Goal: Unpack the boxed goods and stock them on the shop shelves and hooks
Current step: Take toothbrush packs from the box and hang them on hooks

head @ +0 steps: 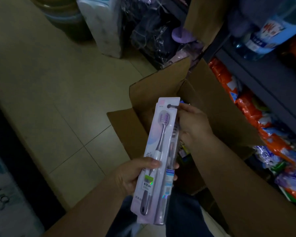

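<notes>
A long pale toothbrush pack (pixel 158 137) with purple-bristled brushes stands nearly upright at the middle of the view, over an open cardboard box (pixel 154 88). My left hand (pixel 135 173) grips the pack's lower half, thumb across its front. My right hand (pixel 193 124) reaches in from the right and pinches the pack's upper edge beside the hang hole. A second pack seems stacked behind the first. More packaged goods show dimly inside the box under my right arm.
Dark metal shelving (pixel 256 69) on the right holds orange bagged goods (pixel 246 103) and blue-labelled bottles (pixel 263 36). Wrapped dark items and a white paper-roll pack (pixel 106 26) stand at the back. A tiled floor (pixel 50 100) lies to the left, with a dark unit at far left.
</notes>
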Motion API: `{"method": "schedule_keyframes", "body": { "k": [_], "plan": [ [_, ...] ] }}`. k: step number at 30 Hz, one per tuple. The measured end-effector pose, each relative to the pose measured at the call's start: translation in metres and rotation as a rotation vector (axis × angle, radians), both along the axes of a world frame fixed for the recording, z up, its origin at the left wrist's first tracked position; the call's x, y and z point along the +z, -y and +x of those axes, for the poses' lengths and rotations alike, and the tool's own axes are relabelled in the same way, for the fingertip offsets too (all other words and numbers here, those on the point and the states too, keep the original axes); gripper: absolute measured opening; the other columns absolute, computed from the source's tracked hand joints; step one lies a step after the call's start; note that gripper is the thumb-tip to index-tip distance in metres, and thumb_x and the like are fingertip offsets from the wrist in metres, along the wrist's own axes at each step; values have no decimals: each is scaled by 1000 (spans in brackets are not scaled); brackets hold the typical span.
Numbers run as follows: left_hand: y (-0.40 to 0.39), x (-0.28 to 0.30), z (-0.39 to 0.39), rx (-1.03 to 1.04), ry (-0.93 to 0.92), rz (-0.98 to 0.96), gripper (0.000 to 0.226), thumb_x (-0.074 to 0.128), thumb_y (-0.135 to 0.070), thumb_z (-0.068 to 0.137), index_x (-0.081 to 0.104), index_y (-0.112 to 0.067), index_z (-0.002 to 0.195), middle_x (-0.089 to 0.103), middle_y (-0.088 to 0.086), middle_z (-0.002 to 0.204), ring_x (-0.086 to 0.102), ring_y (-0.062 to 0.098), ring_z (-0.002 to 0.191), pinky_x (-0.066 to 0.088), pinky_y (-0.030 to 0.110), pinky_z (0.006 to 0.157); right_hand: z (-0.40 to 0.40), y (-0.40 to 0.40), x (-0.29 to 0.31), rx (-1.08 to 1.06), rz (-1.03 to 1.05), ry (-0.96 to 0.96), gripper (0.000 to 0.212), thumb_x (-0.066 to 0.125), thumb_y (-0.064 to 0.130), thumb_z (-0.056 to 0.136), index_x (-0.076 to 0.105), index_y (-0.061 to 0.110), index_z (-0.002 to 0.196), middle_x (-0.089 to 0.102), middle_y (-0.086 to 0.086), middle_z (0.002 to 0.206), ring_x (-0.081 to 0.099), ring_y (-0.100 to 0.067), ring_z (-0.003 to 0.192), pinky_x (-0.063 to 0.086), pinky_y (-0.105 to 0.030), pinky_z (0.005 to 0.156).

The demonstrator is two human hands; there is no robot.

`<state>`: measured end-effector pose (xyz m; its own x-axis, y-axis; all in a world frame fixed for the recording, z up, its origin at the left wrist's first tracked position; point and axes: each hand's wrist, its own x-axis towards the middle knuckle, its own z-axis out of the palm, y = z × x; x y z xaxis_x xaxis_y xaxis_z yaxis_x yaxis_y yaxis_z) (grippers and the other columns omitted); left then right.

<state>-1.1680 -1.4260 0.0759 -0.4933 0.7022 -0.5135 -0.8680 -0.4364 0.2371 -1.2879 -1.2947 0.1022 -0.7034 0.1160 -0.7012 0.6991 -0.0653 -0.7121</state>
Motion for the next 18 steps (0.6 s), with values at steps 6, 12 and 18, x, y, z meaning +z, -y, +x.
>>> {"method": "schedule_keyframes", "body": {
  "k": [6, 12, 18],
  "plan": [
    [-2, -61, -29, 41, 15, -147, 78, 96, -29, 32, 69, -6, 102, 71, 11, 94, 69, 25, 83, 58, 37, 70, -26, -23, -77, 208, -9, -29, 14, 59, 21, 93, 69, 18, 103, 73, -4, 101, 69, -19, 95, 55, -38, 88],
    [8, -124, -68, 65, -30, -421, 106, 96, -32, 11, 59, -11, 108, 73, 10, 82, 70, 21, 68, 59, 33, 59, -36, -84, -179, 488, 230, -45, 16, 56, 16, 95, 63, 15, 109, 64, 2, 95, 60, -9, 85, 52, -16, 73],
    [24, -183, -74, 82, -89, -535, 104, 95, -36, 7, 62, -15, 103, 72, 9, 76, 70, 21, 63, 56, 32, 53, -22, -96, -279, 862, 199, 104, 13, 52, -1, 94, 62, 2, 101, 65, -14, 92, 62, -5, 67, 53, -17, 69]
  ]
}}
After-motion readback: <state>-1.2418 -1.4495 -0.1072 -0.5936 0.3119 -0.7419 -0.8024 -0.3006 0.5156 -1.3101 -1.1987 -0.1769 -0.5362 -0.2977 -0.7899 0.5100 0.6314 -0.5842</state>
